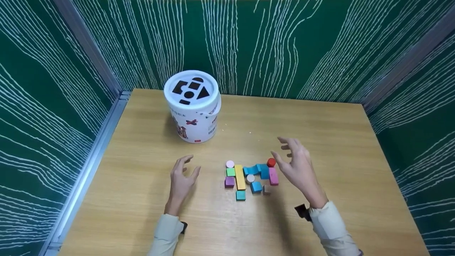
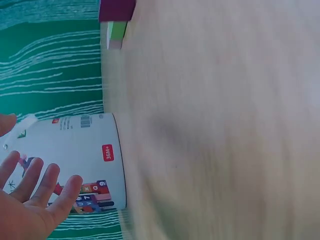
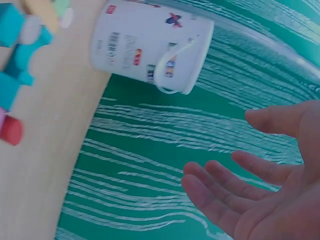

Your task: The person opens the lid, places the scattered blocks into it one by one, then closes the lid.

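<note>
Both hands hover over the table with nothing in them. My left hand (image 1: pixel 182 181) is left of a group of small blocks, its fingers loosely bent. On the other side my right hand (image 1: pixel 296 165) is raised near the red cylinder (image 1: pixel 271 162) and the pink block (image 1: pixel 273 176), fingers spread and apart from them. The group also has a long yellow block (image 1: pixel 240 177), a blue arch-shaped block (image 1: pixel 251 170), a purple cube (image 1: pixel 229 182), a green block (image 1: pixel 230 172), a teal cube (image 1: pixel 240 195) and a blue cube (image 1: pixel 256 187).
A white bucket (image 1: pixel 197 122) stands upright at the back left, its lid (image 1: pixel 174 80) cut with shaped holes and its handle (image 1: pixel 215 111) hanging down. Green walls with white lines (image 1: pixel 263 49) enclose the wooden table (image 1: pixel 320 124) at the back and sides.
</note>
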`<state>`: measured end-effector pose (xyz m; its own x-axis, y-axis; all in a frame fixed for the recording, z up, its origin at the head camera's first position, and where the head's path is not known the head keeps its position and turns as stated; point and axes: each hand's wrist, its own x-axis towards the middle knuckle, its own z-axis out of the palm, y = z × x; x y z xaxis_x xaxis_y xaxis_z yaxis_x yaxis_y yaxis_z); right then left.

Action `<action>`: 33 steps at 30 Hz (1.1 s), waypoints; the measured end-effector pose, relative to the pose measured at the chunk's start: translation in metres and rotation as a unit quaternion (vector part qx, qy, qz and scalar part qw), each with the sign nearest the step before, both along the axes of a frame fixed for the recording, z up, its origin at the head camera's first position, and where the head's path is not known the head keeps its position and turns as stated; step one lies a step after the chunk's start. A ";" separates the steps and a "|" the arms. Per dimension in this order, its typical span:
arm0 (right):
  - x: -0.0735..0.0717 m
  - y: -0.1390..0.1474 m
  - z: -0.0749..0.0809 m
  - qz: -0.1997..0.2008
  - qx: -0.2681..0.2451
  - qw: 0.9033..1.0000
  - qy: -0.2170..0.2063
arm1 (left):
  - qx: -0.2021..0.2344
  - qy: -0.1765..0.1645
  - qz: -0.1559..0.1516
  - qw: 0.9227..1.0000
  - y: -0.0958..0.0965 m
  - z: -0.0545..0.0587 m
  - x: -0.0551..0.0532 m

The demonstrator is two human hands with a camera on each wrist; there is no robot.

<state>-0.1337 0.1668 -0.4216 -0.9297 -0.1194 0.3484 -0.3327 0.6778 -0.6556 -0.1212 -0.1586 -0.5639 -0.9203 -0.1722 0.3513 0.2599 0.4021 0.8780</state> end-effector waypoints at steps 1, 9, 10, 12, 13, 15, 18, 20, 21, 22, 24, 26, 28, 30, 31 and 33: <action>-0.003 -0.003 0.004 0.000 0.002 1.000 -0.004 | 0.002 -0.001 0.002 1.000 -0.001 0.000 -0.004; -0.036 -0.035 0.025 0.016 0.005 0.999 -0.043 | 0.018 -0.013 0.039 0.999 -0.015 0.000 -0.039; -0.040 -0.040 0.026 0.018 0.003 0.999 -0.046 | 0.021 -0.017 0.044 0.999 -0.017 0.000 -0.044; -0.048 -0.049 0.029 0.022 -0.002 0.998 -0.051 | 0.026 -0.026 0.050 0.998 -0.021 0.000 -0.051; -0.053 -0.053 0.030 0.022 -0.005 0.998 -0.053 | 0.028 -0.031 0.052 0.998 -0.023 0.000 -0.055; -0.062 -0.062 0.031 0.027 -0.010 0.998 -0.050 | 0.033 -0.040 0.053 0.997 -0.026 0.000 -0.062; -0.075 -0.075 0.032 0.038 -0.018 0.998 -0.044 | 0.035 -0.063 0.058 0.996 -0.028 0.001 -0.072; -0.084 -0.085 0.033 0.045 -0.021 0.998 -0.042 | 0.029 -0.088 0.067 0.993 -0.028 0.004 -0.079; -0.088 -0.090 0.033 0.046 -0.019 0.998 -0.043 | 0.023 -0.101 0.073 0.992 -0.028 0.006 -0.082; -0.091 -0.096 0.034 0.047 -0.018 0.998 -0.046 | 0.018 -0.115 0.081 0.990 -0.027 0.008 -0.086; -0.098 -0.107 0.036 0.043 -0.008 0.998 -0.054 | 0.009 -0.144 0.093 0.985 -0.027 0.012 -0.091; -0.105 -0.117 0.037 0.038 0.008 0.997 -0.061 | 0.008 -0.148 0.099 0.984 -0.026 0.014 -0.096; -0.110 -0.126 0.037 0.036 0.019 0.997 -0.071 | 0.015 -0.159 0.101 0.982 -0.026 0.016 -0.099; -0.116 -0.135 0.036 0.034 0.023 0.996 -0.080 | 0.019 -0.162 0.098 0.982 -0.026 0.017 -0.101; -0.118 -0.139 0.035 0.033 0.021 0.995 -0.087 | 0.022 -0.159 0.096 0.982 -0.025 0.018 -0.102; -0.121 -0.145 0.033 0.029 0.010 0.994 -0.107 | 0.023 -0.154 0.089 0.984 -0.025 0.018 -0.102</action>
